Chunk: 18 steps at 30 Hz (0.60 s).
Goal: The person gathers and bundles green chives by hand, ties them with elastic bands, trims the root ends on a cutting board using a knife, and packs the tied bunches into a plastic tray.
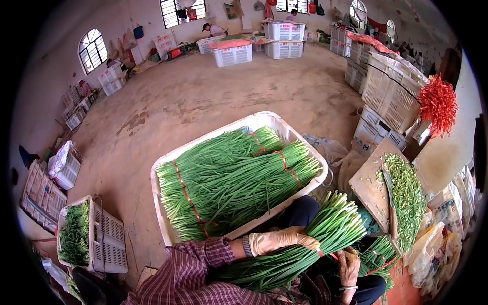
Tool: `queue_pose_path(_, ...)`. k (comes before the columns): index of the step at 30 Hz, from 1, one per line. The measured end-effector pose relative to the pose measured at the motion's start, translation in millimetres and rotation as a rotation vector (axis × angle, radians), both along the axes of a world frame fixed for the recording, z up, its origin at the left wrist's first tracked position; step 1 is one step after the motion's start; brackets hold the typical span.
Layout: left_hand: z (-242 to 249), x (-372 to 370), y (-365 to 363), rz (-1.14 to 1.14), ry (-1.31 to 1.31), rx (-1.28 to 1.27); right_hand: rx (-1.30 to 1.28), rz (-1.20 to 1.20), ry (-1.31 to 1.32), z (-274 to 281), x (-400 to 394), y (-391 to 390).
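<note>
A large bundle of green stalks lies across my lap, its pale cut ends toward the upper right. My left hand, in a pale glove, is wrapped over the bundle. Beside it my right hand, bare with a bracelet at the wrist, has its fingers pinched at a red tie that runs to the bundle. In front of my knees stands a white basket holding several bundles bound with red ties.
A board with a knife and chopped stalk ends is at the right. Red ties hang beside stacked crates. A crate of greens stands at the left. People sit among crates farther back.
</note>
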<state>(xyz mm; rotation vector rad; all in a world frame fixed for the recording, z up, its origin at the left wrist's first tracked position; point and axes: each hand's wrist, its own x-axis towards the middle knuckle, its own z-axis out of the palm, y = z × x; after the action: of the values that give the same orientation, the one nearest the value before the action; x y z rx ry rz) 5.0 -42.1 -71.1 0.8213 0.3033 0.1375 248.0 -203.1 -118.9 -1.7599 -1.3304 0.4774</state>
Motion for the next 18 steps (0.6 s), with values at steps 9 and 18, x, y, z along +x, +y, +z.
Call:
queue_pose_path(9,6.0,-2.4,10.6,0.031,0.025,0.050,-0.078,0.043,0.037,-3.8,-19.6,-0.4)
queue_pose_path(18,24.6,-2.9,23.4,0.076,-0.012,0.131,-0.170,-0.029,0.198,-2.8,-21.7,-13.1)
